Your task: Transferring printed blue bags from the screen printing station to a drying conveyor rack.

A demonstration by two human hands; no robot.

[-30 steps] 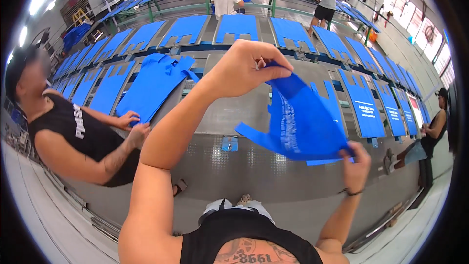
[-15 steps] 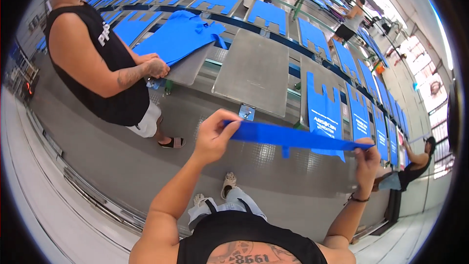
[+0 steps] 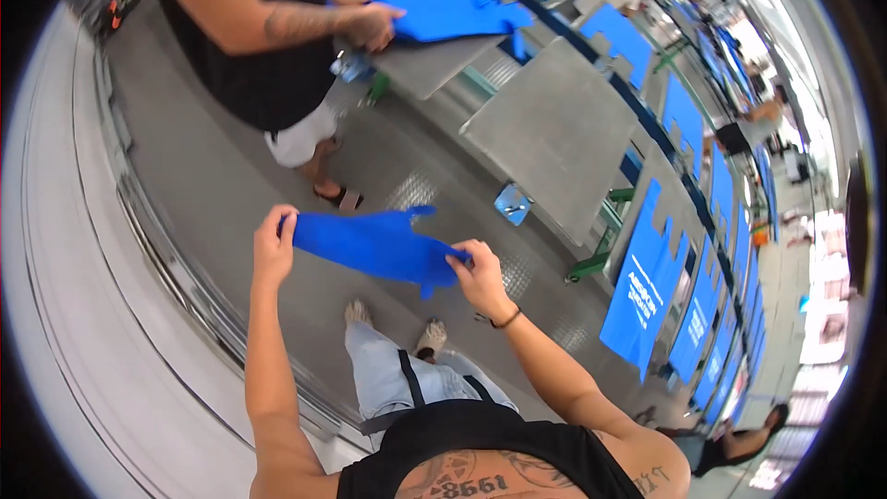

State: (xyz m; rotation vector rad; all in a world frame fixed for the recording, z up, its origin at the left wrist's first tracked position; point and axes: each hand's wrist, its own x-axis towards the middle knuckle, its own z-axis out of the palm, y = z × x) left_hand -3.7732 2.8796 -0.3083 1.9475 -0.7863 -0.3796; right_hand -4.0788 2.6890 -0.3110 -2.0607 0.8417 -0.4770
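A flat blue bag (image 3: 370, 245), cloth-like and notched along one edge, hangs stretched out between my two hands above the grey floor. My left hand (image 3: 273, 245) pinches its left end between thumb and fingers. At the opposite end, the fingers of my right hand (image 3: 480, 279) are closed on its corner. The bag tilts down a little toward the right, with small tabs sticking out above and below.
A bare grey metal platen (image 3: 559, 115) stands ahead. At upper left a co-worker's hands (image 3: 370, 26) hold blue bags (image 3: 434, 0) over another platen. Printed blue bags (image 3: 642, 286) lie along the row to the right. Other people work farther off.
Both hands have moved left with the bag, and its broad face now shows instead of a narrow strip. My view has turned, so the platens appear farther right.
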